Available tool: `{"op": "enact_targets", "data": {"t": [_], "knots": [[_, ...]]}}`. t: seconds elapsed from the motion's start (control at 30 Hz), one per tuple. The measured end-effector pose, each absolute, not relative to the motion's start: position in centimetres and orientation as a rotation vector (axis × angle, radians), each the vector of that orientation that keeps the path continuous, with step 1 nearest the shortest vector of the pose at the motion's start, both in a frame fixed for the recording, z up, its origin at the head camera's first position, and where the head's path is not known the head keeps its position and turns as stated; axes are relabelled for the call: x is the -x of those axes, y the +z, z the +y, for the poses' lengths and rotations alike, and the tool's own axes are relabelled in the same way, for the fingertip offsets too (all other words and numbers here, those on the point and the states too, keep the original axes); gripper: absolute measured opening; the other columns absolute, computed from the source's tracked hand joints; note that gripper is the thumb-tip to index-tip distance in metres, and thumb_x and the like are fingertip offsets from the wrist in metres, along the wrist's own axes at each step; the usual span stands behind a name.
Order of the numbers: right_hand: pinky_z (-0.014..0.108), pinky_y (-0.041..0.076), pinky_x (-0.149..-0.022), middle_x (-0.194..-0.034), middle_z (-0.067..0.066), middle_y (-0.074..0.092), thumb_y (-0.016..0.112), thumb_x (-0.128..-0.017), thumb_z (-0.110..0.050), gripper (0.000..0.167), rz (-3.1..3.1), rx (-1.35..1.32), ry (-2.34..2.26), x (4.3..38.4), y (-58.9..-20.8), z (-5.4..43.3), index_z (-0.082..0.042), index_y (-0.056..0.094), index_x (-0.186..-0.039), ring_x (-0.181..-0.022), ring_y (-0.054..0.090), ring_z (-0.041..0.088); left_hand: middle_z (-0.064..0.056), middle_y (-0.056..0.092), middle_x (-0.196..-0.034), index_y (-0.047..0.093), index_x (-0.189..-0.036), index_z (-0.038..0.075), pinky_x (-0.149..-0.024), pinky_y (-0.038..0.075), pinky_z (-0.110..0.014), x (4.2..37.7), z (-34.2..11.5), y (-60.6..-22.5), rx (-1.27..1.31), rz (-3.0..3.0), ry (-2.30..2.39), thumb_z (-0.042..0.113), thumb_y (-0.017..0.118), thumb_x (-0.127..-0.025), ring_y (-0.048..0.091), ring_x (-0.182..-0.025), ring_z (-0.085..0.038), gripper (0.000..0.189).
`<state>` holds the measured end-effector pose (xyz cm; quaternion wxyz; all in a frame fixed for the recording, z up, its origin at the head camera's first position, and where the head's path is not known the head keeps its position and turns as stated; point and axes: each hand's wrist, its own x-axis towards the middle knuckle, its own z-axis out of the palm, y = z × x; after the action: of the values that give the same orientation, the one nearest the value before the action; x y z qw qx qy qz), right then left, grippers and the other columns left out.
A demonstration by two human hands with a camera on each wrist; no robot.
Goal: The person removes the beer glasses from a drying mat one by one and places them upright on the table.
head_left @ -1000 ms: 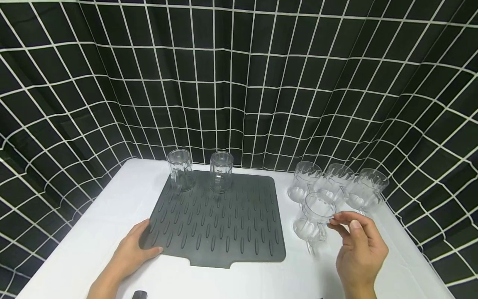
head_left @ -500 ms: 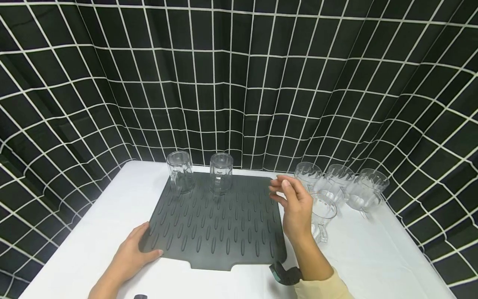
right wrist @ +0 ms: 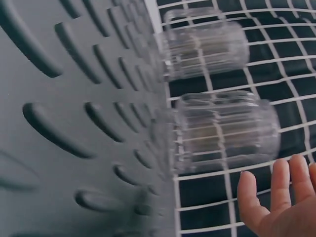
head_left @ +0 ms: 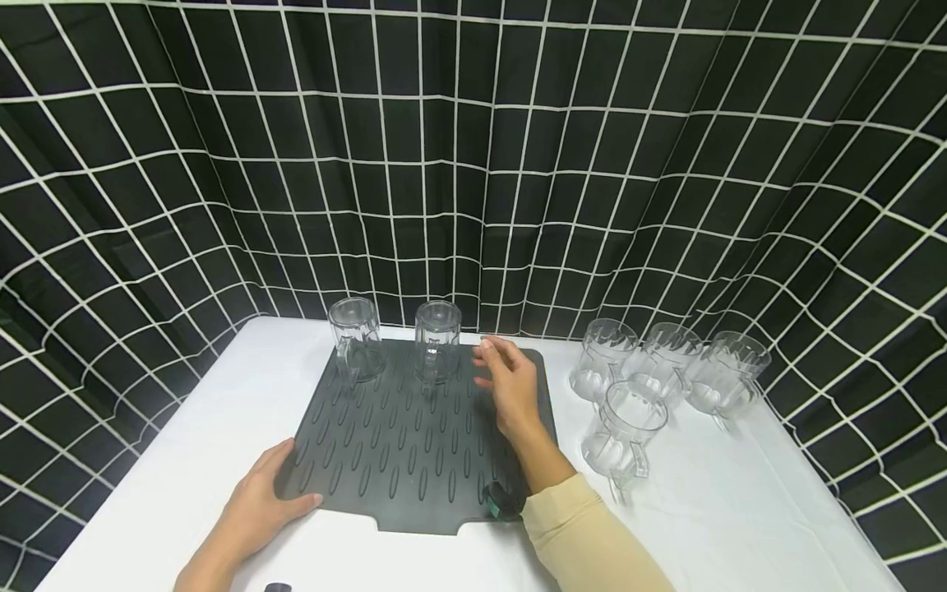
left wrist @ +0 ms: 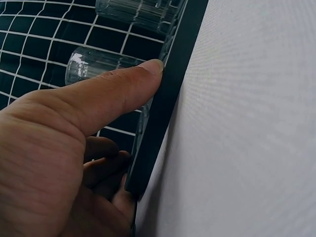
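Note:
Two clear glass mugs stand at the back of a dark grey ridged drying mat (head_left: 414, 444), the left mug (head_left: 356, 341) and the right mug (head_left: 437, 343). Both appear to stand upside down. My left hand (head_left: 255, 501) rests at the mat's front left corner. In the left wrist view its thumb (left wrist: 123, 91) touches the mat edge (left wrist: 170, 103); its other fingers are partly hidden. Over the mat, just right of the right mug, my right hand (head_left: 510, 382) is empty, its fingers loosely bent. The right wrist view shows these fingers (right wrist: 281, 185) apart from the nearer mug (right wrist: 227, 133).
Several more glass mugs stand upright on the white table (head_left: 740, 510) to the right: a front one (head_left: 625, 432), and a back row with a left (head_left: 602, 358), middle (head_left: 666, 362) and right mug (head_left: 727, 374). A black curtain (head_left: 473, 164) with white grid lines encloses the table.
My right hand has moved left, from beside the front mug on the right, across to the space beside the right mug on the mat. The left hand and the mugs stay in place.

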<state>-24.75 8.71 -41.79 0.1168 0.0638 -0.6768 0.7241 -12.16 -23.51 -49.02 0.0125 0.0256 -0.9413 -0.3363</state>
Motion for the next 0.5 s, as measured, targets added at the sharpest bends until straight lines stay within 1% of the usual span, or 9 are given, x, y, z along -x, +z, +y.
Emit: {"op": "enact_targets", "data": {"t": [0.1, 0.2, 0.3, 0.37, 0.5], "knots": [[0.048, 0.055, -0.084, -0.107, 0.012, 0.066, 0.059, -0.097, -0.033, 0.040, -2.009, -0.147, 2.148, 25.5, -42.7, 7.8, -0.002, 0.061, -0.123, -0.102, 0.062, 0.028, -0.027, 0.029, -0.150, 0.031, -0.146, -0.007, -0.107, 0.023, -0.062, 12.1, -23.5, -49.1, -0.090, -2.941, -1.052, 0.040, 0.081, -0.073, 0.028, -0.134, -0.048, 0.100], [0.051, 0.054, -0.085, -0.108, 0.013, 0.066, 0.061, -0.096, -0.035, 0.042, -2.029, -0.119, 2.167, 26.0, -43.5, 7.0, -0.002, 0.062, -0.122, -0.104, 0.060, 0.030, -0.026, 0.029, -0.150, 0.031, -0.146, -0.007, -0.107, 0.024, -0.062, 12.1, -23.6, -49.2, -0.082, -2.931, -1.040, 0.040, 0.082, -0.073, 0.029, -0.133, -0.048, 0.100], [0.050, 0.054, -0.085, -0.110, 0.015, 0.066, 0.062, -0.096, -0.035, 0.043, -2.047, -0.096, 2.184, 26.3, -44.0, 6.3, -0.002, 0.062, -0.122, -0.106, 0.059, 0.034, -0.026, 0.030, -0.149, 0.031, -0.146, -0.007, -0.107, 0.024, -0.062, 12.1, -23.6, -49.2, -0.075, -2.921, -1.036, 0.040, 0.082, -0.073, 0.029, -0.133, -0.048, 0.100], [0.048, 0.055, -0.084, -0.111, 0.018, 0.066, 0.061, -0.097, -0.032, 0.041, -2.068, -0.077, 2.189, 26.5, -44.2, 5.9, 0.000, 0.062, -0.122, -0.108, 0.058, 0.037, -0.026, 0.030, -0.149, 0.031, -0.146, -0.007, -0.107, 0.024, -0.063, 12.1, -23.6, -49.1, -0.075, -2.918, -1.038, 0.040, 0.082, -0.072, 0.029, -0.133, -0.048, 0.100], [0.049, 0.054, -0.084, -0.108, 0.014, 0.067, 0.061, -0.096, -0.034, 0.039, -2.094, -0.057, 2.180, 26.7, -44.8, 5.2, -0.003, 0.064, -0.119, -0.105, 0.059, 0.032, -0.026, 0.029, -0.150, 0.031, -0.146, -0.006, -0.107, 0.023, -0.063, 12.1, -23.6, -49.1, -0.081, -2.926, -1.053, 0.039, 0.082, -0.073, 0.029, -0.133, -0.048, 0.100]]}}
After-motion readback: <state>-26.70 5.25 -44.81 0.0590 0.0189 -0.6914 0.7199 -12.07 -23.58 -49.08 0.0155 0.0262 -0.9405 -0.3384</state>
